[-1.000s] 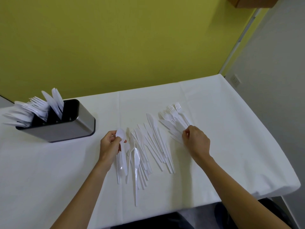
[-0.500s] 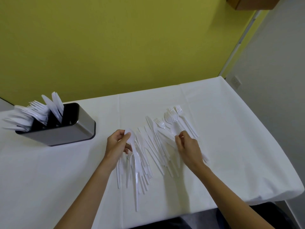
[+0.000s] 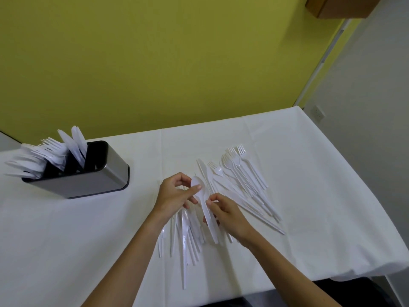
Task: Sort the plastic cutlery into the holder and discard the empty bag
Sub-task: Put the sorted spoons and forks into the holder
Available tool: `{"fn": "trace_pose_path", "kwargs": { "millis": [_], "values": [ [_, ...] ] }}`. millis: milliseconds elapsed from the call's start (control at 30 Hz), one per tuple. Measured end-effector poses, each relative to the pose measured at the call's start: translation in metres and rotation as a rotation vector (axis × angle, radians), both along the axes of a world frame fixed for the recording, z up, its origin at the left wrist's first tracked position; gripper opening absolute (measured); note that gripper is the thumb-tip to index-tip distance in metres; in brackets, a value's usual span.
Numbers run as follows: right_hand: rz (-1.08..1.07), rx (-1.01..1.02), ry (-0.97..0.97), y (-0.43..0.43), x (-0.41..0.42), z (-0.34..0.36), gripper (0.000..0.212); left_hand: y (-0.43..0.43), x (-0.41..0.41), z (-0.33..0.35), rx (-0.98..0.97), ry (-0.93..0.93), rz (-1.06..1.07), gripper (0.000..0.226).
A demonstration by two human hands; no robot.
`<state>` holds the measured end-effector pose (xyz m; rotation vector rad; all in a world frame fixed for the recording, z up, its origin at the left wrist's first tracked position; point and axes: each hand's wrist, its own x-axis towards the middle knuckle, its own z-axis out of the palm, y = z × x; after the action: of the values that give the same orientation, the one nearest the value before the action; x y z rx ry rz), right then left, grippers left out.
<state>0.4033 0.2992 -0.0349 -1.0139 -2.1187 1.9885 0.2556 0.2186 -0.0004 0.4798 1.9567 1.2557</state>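
A white plastic spoon (image 3: pixel 204 202) is lifted above the loose cutlery in the middle of the table. My left hand (image 3: pixel 174 196) pinches its bowl with thumb and fingers. My right hand (image 3: pixel 225 214) holds the handle from the right side. Under and beside both hands lies a spread of white knives, spoons and forks (image 3: pixel 241 182). The steel cutlery holder (image 3: pixel 84 182) stands at the left, with forks, knives and spoons sticking out of its black compartments. No bag is in view.
The table is covered by a white cloth (image 3: pixel 309 196); its front edge runs near the bottom and its right edge drops off at the right. A yellow wall stands behind. A wall socket (image 3: pixel 318 112) sits on the grey wall at the right.
My right hand moved left from the fork pile to the spoon and took its handle. My left hand kept hold of the spoon's bowl and shifted slightly right.
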Motion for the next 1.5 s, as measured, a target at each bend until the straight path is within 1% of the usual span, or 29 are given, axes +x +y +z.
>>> {"fn": "trace_pose_path", "kwargs": {
  "millis": [67, 133, 200, 333, 467, 600, 733, 833, 933, 1033, 1100, 1233, 1333, 1433, 1500],
  "values": [
    [0.01, -0.096, 0.03, 0.0, 0.0, 0.004, 0.02, -0.001, -0.001, 0.001, -0.001, 0.033, 0.01, 0.024],
    [0.03, -0.121, 0.049, -0.001, -0.001, 0.006, 0.016, -0.002, -0.004, 0.003, -0.002, 0.098, 0.014, 0.021],
    [0.046, -0.073, 0.042, -0.002, -0.007, 0.006, 0.011, -0.003, -0.008, 0.005, 0.008, 0.161, 0.006, 0.02],
    [0.035, 0.044, 0.05, -0.003, -0.026, 0.012, 0.014, -0.008, -0.02, 0.011, 0.048, 0.253, -0.004, 0.019],
    [0.021, 0.058, 0.104, -0.003, -0.049, 0.026, 0.011, -0.019, -0.038, 0.032, 0.141, 0.288, 0.013, 0.02],
    [-0.076, 0.059, 0.144, -0.007, -0.073, 0.044, 0.011, -0.049, -0.071, 0.059, 0.28, 0.246, 0.155, 0.012],
    [-0.162, 0.082, 0.21, -0.024, -0.106, 0.069, 0.011, -0.094, -0.105, 0.083, 0.401, 0.195, 0.237, 0.008],
    [-0.184, 0.063, 0.27, -0.043, -0.136, 0.09, 0.005, -0.128, -0.133, 0.095, 0.481, 0.224, 0.305, 0.011],
    [-0.212, 0.119, 0.31, -0.066, -0.167, 0.107, 0.01, -0.161, -0.163, 0.099, 0.545, 0.26, 0.4, 0.013],
    [-0.242, 0.168, 0.332, -0.089, -0.192, 0.114, 0.009, -0.187, -0.19, 0.096, 0.612, 0.321, 0.509, 0.019],
    [-0.26, 0.17, 0.362, -0.108, -0.209, 0.117, 0.007, -0.201, -0.209, 0.09, 0.615, 0.335, 0.553, 0.023],
    [-0.304, 0.126, 0.423, -0.143, -0.238, 0.119, 0.008, -0.217, -0.233, 0.064, 0.54, 0.223, 0.574, 0.032],
    [-0.305, 0.114, 0.422, -0.167, -0.263, 0.115, 0.009, -0.223, -0.243, 0.042, 0.442, 0.064, 0.543, 0.04],
    [-0.309, 0.182, 0.384, -0.18, -0.284, 0.106, 0.011, -0.225, -0.245, 0.029, 0.398, -0.134, 0.47, 0.052],
    [-0.303, 0.257, 0.35, -0.187, -0.295, 0.099, 0.01, -0.225, -0.245, 0.023, 0.399, -0.203, 0.412, 0.06]
  ]
}}
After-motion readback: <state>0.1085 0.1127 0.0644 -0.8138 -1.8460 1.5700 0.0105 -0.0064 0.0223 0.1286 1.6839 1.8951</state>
